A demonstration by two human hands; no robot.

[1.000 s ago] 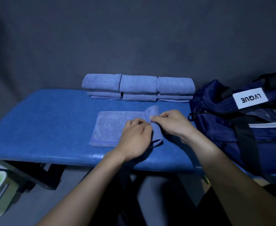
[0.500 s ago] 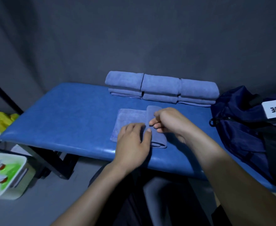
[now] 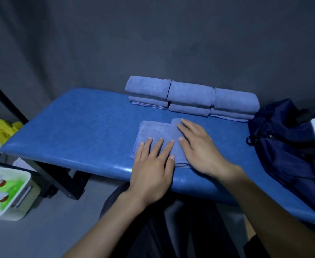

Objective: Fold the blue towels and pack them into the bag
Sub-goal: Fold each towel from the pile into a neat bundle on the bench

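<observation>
A blue towel (image 3: 155,131) lay partly folded on the blue tabletop (image 3: 82,127), its right part doubled over the rest. The left hand (image 3: 153,164) pressed flat on its near edge, fingers (image 3: 157,147) straight and spread apart. The right hand (image 3: 199,148) lay flat on the doubled part, fingers straight and slightly apart. Beyond the fingertips, a row of folded towels (image 3: 190,97) sat along the tabletop's far edge. Well right of the right hand's fingers stood the navy bag (image 3: 283,146). Far left of the left hand's fingers, below the tabletop, was a white bin (image 3: 22,194).
</observation>
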